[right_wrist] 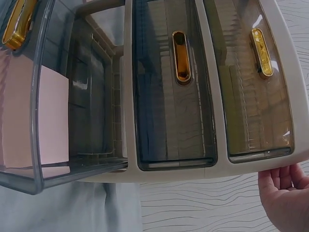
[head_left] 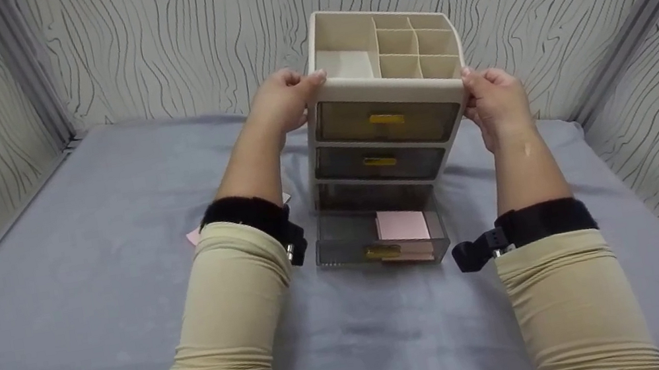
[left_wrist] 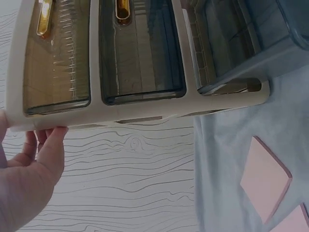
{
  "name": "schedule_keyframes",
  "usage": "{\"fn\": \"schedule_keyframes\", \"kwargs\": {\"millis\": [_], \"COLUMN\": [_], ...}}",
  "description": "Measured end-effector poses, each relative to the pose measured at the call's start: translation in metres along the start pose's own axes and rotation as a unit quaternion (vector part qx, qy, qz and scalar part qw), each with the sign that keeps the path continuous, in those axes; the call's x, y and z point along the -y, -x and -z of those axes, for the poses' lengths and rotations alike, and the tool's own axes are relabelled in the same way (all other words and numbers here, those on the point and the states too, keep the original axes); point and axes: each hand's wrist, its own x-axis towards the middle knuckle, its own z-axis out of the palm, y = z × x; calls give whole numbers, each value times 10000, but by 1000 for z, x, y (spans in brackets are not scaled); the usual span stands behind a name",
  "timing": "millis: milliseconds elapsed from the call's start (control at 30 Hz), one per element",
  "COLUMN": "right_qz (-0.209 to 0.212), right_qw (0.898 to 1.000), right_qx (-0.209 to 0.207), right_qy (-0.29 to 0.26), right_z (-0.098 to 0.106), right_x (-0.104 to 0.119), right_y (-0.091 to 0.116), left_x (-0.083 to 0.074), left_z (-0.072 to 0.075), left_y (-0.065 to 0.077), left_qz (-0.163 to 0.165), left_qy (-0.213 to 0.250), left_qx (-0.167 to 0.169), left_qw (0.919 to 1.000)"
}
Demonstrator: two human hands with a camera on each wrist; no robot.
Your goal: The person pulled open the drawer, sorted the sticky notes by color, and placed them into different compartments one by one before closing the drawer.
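Observation:
A cream desktop drawer organizer (head_left: 379, 84) stands between both hands, with smoky see-through drawers and gold handles. My left hand (head_left: 285, 100) holds its upper left side, thumb at the front corner of the rim. On the opposite side, my right hand (head_left: 497, 100) grips the upper right edge, fingers partly hidden behind it. The bottom drawer (head_left: 346, 242) is pulled out and contains a stack of pink sticky notes (head_left: 402, 225). In the right wrist view the middle drawer (right_wrist: 164, 121) and the top drawer (right_wrist: 256, 111) are closed. The open compartments on top hold nothing visible.
Pink sticky note pads (left_wrist: 265, 179) lie on the grey-blue cloth (left_wrist: 217, 159) left of the organizer, mostly hidden by the left forearm in the head view. A wood-grain patterned wall (head_left: 177, 36) rises behind the table, with side panels at left and right.

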Motion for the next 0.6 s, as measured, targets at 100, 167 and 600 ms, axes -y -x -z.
{"fn": "schedule_keyframes", "kwargs": {"millis": [100, 167, 600], "right_qz": [-29, -32, -185], "right_qw": [10000, 10000, 9998], "right_qx": [-6, 2, 93], "right_qy": [16, 70, 49], "right_z": [-2, -2, 3], "right_x": [0, 0, 1], "right_y": [1, 1, 3], "left_x": [5, 9, 53], "left_z": [4, 8, 40], "left_y": [1, 3, 8], "left_qz": [-17, -44, -79], "left_qy": [46, -178, -3692], "left_qx": [44, 47, 242], "left_qw": [10000, 9998, 9290]}}
